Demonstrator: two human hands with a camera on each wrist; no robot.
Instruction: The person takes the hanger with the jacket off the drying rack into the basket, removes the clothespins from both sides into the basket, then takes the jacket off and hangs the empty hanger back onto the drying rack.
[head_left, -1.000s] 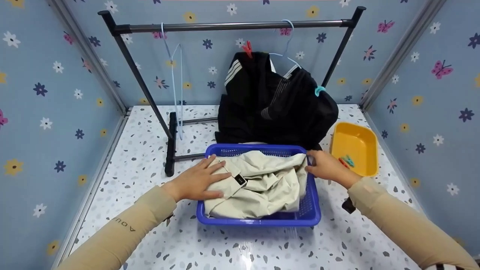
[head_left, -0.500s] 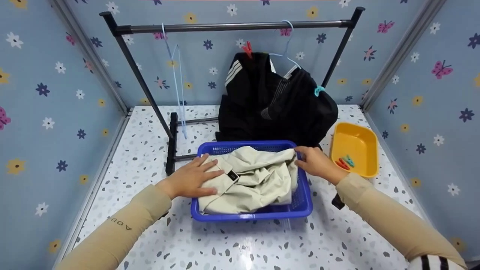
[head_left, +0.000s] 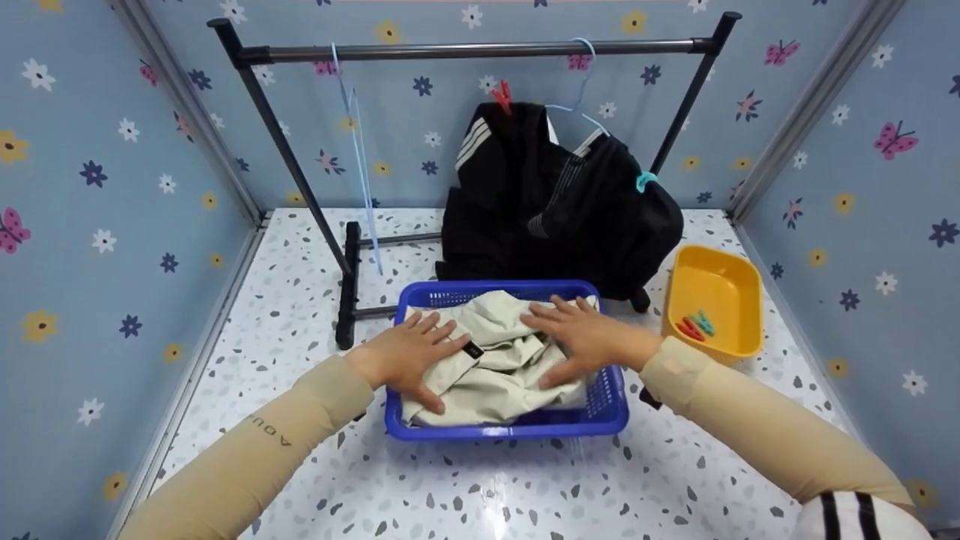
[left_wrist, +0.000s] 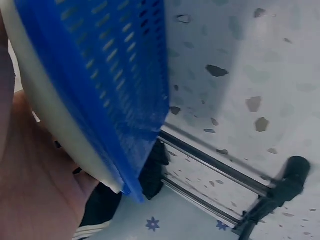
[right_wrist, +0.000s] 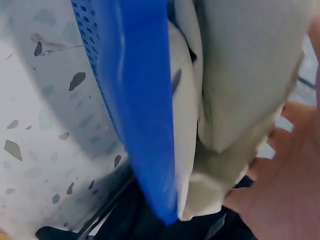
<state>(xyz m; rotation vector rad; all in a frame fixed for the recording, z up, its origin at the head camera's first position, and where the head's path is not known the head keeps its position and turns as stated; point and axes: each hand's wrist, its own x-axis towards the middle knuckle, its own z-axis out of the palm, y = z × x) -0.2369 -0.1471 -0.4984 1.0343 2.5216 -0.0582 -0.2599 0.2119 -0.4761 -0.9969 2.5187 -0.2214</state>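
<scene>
A blue plastic basket [head_left: 510,433] with perforated sides stands on the speckled surface, filled by a crumpled cream garment [head_left: 487,390] with a small black label [head_left: 472,349]. My left hand [head_left: 412,356] lies with spread fingers on the garment's left part, by the basket's left rim. On the right part rests my right hand [head_left: 585,337], fingers spread too. In the left wrist view the palm is beside the cream cloth [left_wrist: 60,125] along the basket rim. The right wrist view shows the fingers at the edge of the cloth [right_wrist: 245,75].
Behind the basket stands a black clothes rack [head_left: 480,52]. A bare blue hanger [head_left: 364,180] hangs at its left; a black garment [head_left: 555,210] hangs at right, with a red clothespin [head_left: 502,97] and a teal clip [head_left: 645,181]. A yellow tub [head_left: 720,292] holds several clothespins [head_left: 694,325].
The basket has shifted slightly left and back. My right hand has left the basket's right rim and moved left onto the garment, fingers spreading. The left hand stays on the garment.
</scene>
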